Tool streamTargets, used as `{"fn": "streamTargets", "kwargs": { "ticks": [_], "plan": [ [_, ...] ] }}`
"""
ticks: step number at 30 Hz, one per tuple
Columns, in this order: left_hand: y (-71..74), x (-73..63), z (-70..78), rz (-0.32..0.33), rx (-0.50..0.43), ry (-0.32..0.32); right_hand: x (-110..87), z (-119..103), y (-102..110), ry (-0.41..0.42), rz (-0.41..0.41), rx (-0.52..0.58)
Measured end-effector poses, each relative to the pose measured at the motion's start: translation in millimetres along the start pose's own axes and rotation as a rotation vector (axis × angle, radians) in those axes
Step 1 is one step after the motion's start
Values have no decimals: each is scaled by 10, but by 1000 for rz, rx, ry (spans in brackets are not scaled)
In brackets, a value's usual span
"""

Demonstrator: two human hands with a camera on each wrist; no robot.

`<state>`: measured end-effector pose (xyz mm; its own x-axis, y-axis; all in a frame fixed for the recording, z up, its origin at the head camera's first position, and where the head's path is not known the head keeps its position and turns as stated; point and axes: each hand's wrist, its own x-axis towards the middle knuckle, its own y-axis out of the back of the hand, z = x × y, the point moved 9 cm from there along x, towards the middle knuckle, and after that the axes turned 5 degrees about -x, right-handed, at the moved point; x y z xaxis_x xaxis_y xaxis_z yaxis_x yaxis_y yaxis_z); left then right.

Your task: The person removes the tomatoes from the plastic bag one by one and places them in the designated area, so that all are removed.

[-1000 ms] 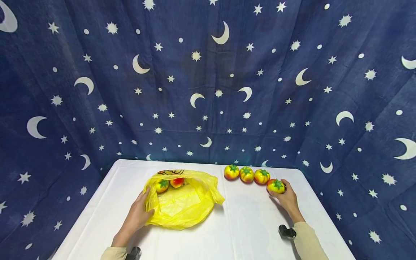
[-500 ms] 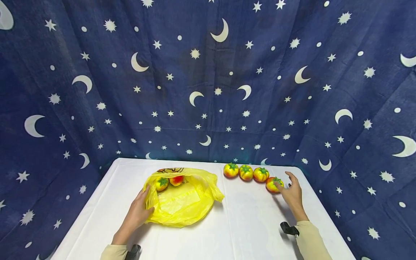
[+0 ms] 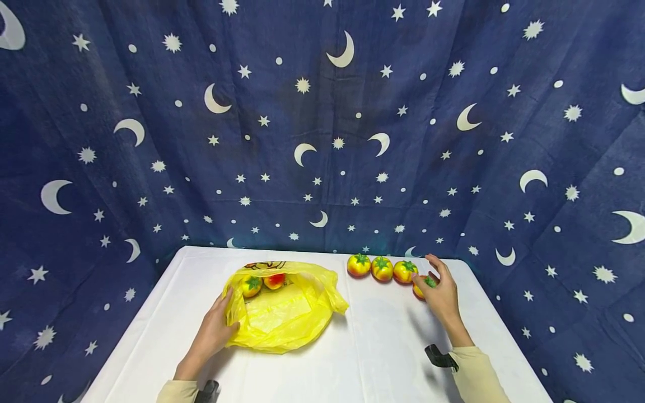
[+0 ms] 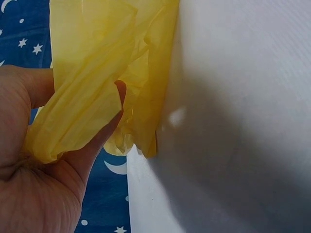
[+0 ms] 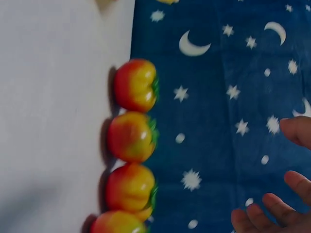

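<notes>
A crinkled yellow plastic bag (image 3: 287,330) lies on its side, its mouth gaping toward me. Inside sit a yellow-red toy tomato (image 3: 251,286) and a redder one (image 3: 274,281). My left hand (image 3: 215,327) holds the bag's left edge, with plastic between thumb and fingers (image 4: 97,141). At the right, toy tomatoes with green tops form a row: one (image 3: 359,265), a second (image 3: 382,269), a third (image 3: 405,272) and a partly covered fourth (image 3: 421,286). Over that fourth one hovers my right hand (image 3: 443,294), fingers spread and apart from the fruit in the right wrist view.
A white-covered table (image 3: 373,358) carries everything. Behind it and at both sides hangs a dark blue curtain (image 3: 322,112) with moons and stars. A black wrist mount (image 3: 439,356) sticks out from the right sleeve (image 3: 476,375).
My right hand had its fingers around the row's right-end tomato, then came off it. It has since shifted left, above that tomato. Left hand and bag have stayed put.
</notes>
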<state>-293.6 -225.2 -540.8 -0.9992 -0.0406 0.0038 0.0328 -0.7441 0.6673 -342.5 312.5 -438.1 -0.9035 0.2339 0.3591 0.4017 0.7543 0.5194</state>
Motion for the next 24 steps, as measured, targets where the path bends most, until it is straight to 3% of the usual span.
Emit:
{"fn": "streamTargets", "kwargs": {
  "ticks": [10, 16, 24],
  "plan": [
    [21, -28, 42, 14, 3, -6, -204, -477, -175, 114, -19, 104],
    [21, -17, 49, 17, 3, -12, -334, -715, -322, 155, -72, 245],
    [22, -29, 70, 26, -5, -25, -575, -1174, -463, 194, -149, 297]
  ]
}}
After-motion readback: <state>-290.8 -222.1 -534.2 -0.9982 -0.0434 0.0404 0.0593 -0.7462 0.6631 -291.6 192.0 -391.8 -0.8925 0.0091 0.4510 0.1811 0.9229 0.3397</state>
